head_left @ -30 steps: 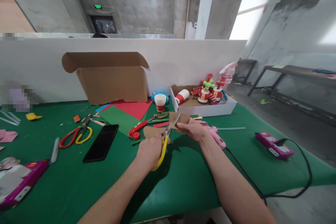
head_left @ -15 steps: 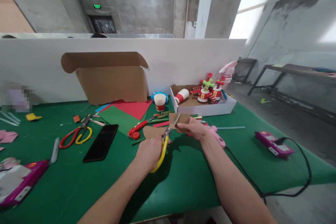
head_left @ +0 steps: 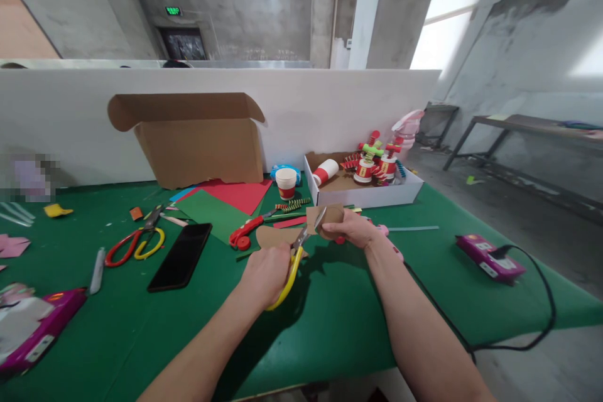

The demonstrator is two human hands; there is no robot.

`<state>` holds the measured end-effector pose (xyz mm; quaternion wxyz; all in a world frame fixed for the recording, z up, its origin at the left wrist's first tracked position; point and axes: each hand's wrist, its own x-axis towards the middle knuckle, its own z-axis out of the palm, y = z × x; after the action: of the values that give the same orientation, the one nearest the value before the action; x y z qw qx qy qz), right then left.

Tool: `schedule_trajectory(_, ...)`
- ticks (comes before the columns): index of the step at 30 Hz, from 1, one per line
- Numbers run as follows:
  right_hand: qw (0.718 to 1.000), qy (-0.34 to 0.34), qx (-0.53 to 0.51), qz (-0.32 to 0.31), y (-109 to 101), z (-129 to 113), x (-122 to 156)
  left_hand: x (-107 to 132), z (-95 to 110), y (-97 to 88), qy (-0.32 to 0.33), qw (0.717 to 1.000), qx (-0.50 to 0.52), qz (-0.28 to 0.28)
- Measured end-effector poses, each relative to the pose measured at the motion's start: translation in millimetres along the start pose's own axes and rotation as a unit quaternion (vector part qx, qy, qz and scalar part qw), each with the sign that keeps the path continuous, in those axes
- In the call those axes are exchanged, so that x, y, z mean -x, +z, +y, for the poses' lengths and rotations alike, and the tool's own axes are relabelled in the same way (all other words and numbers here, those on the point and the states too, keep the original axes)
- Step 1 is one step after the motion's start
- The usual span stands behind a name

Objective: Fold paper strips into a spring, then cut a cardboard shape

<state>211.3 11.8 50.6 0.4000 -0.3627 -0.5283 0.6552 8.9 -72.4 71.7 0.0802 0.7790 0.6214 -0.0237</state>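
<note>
My left hand (head_left: 268, 273) is closed round the yellow-handled scissors (head_left: 293, 276), whose blades point up and away to the right. Between the blades sits a small piece of brown cardboard (head_left: 333, 212). My right hand (head_left: 354, 228) pinches that cardboard at its near right side, above the table. Below the scissors, a larger brown cardboard scrap (head_left: 276, 237) lies on the green tabletop (head_left: 330, 339). Partly behind my right hand and wrist is a pink glue gun (head_left: 382, 230) with a clear glue stick (head_left: 414, 228) poking out.
Nearby lie red-handled scissors (head_left: 247, 229), a phone (head_left: 181, 257), red-and-yellow scissors (head_left: 136, 245) and green paper (head_left: 211, 213). A paper cup (head_left: 286, 183) stands by a white box (head_left: 372, 197) of cup figures. A purple power strip (head_left: 490, 257) with a black cable lies at right.
My right hand and the cardboard have shifted slightly right. The scissor blades look a little more open around the cardboard. Everything else lies as before.
</note>
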Motion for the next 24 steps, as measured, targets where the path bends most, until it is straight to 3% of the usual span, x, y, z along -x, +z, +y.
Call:
schedule_trajectory(5,0.994,-0.013,-0.084,0.075,13,1,-9,-9,-6,8.7,-0.017,0.996,0.081,0.035)
schedule_trajectory(9,0.958,-0.110,-0.223,0.143,43,12,-19,-16,-9,15.7,-0.048,0.983,0.168,0.064)
schedule_trajectory(14,0.945,-0.131,-0.242,0.176,71,25,-20,-15,0,14.9,-0.057,0.985,0.145,0.071)
schedule_trajectory(19,0.915,-0.165,-0.259,0.263,68,21,-19,-12,10,13.2,-0.068,0.993,0.081,0.045)
schedule_trajectory(24,0.926,-0.159,-0.253,0.230,59,15,-19,-10,8,12.3,-0.070,0.995,0.053,0.037)
